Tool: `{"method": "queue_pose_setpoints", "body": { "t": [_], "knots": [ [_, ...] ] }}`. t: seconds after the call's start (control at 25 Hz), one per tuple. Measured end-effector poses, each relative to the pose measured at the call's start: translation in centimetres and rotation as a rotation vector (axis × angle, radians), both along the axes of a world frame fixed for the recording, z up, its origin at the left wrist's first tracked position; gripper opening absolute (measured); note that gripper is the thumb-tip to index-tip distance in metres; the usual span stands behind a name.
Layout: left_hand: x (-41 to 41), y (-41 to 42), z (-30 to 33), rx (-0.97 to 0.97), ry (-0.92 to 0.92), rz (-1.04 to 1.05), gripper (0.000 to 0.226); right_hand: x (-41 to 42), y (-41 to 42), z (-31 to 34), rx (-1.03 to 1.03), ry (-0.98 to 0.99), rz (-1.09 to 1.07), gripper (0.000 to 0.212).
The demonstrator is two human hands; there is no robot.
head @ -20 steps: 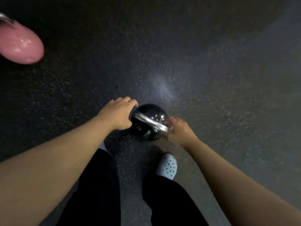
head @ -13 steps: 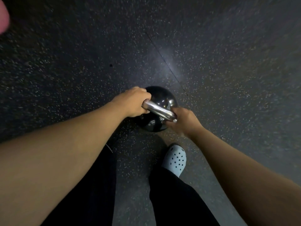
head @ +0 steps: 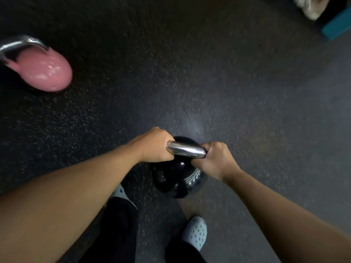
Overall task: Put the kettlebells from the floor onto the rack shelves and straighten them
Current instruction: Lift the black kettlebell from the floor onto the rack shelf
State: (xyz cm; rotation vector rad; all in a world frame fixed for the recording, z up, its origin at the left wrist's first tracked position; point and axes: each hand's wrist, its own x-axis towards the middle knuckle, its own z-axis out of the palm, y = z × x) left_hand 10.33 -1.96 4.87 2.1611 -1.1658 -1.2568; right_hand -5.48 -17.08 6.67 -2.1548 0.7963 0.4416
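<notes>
Far left: one pink kettlebell (head: 42, 72) on the dark speckled floor (head: 247, 103), chrome handle at the frame edge, well apart from your hands. Centre: one black kettlebell (head: 178, 177), chrome handle (head: 186, 150) crosswise. Your left hand (head: 155, 146) is wrapped tight around the handle's left end, your right hand (head: 214, 158) clamped on its right end. Can't tell whether the black bell's base touches the floor; it sits just ahead of your feet. Two white perforated clogs (head: 195, 233) below, the left one mostly hidden by your arm. Top right: teal edge (head: 336, 25) and something pale, too blurred to identify. Count: two kettlebells, two hands, two clogs. No containers visible.
</notes>
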Motion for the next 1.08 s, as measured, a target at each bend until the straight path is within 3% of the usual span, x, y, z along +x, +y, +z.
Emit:
{"method": "queue_pose_setpoints", "body": {
  "t": [0.32, 0.48, 0.8, 1.08],
  "knots": [
    [19.9, 3.9, 13.1, -0.203, -0.213, 0.224, 0.027, 24.0, 0.6, 13.4, -0.192, -0.179, 0.275, 0.012],
    [33.0, 7.3, 18.8, -0.23, -0.314, 0.296, 0.021, 38.1, 2.8, 18.7, -0.192, -0.281, 0.323, 0.012],
    [56.5, 15.0, 26.3, -0.197, -0.593, 0.554, 0.015, 67.0, 8.3, 24.6, -0.283, -0.505, 0.589, 0.009],
    [77.1, 21.4, 29.4, -0.205, -0.606, 0.711, 0.015, 90.4, 14.7, 27.9, -0.294, -0.664, 0.71, 0.014]
  ]
}}
